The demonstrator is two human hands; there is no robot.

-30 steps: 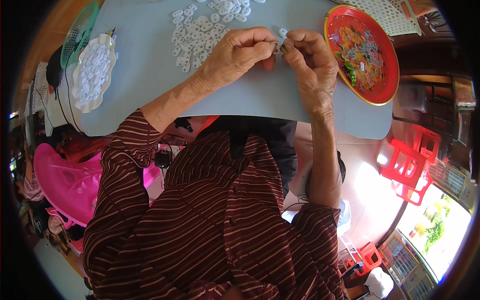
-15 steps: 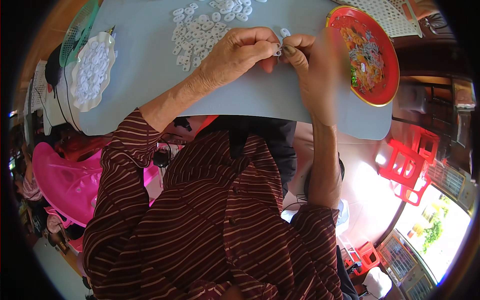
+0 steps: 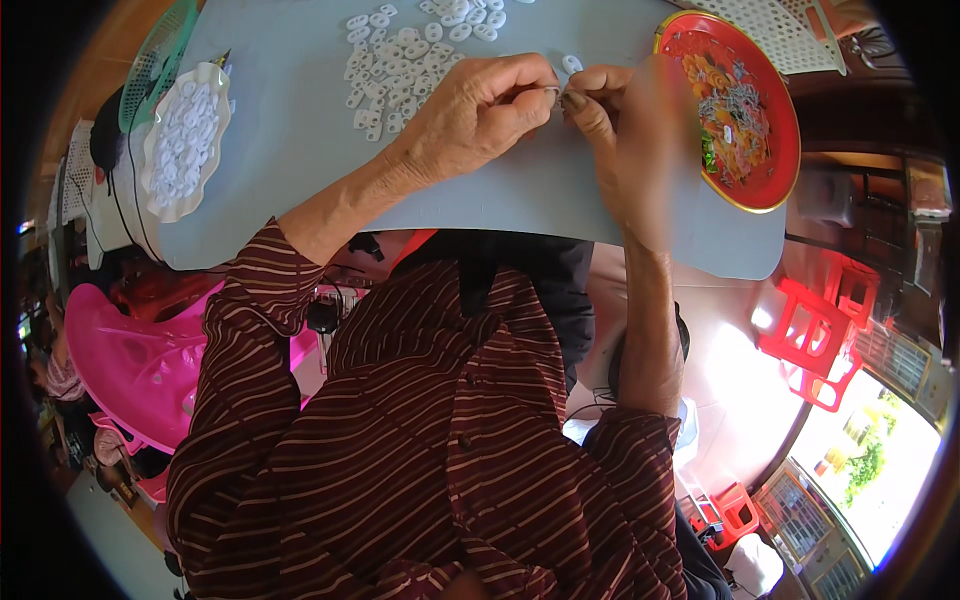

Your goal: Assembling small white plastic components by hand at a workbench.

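Over the grey table [image 3: 300,190], my two hands meet fingertip to fingertip. My left hand [image 3: 478,112] pinches a small white plastic piece [image 3: 552,91], mostly covered by the fingers. My right hand [image 3: 625,130], partly blurred, is closed with thumb and forefinger against that piece; whatever lies in its pinch is too small to make out. Just beyond the fingertips lies a loose white oval piece [image 3: 571,64]. Many similar pieces with holes [image 3: 400,70] are spread to the left of my hands. At the right, a red tray [image 3: 788,140] with a gold rim holds small grey bits.
A white wavy-edged dish [image 3: 217,150] full of white pieces stands at the left, beside a green mesh basket [image 3: 135,100]. White perforated baskets [image 3: 770,35] are at the far right. Around the table are a pink plastic chair [image 3: 120,360] and red stools [image 3: 805,325].
My left fingers have curled tighter and turned, so less of the white piece shows. My right hand has barely moved.
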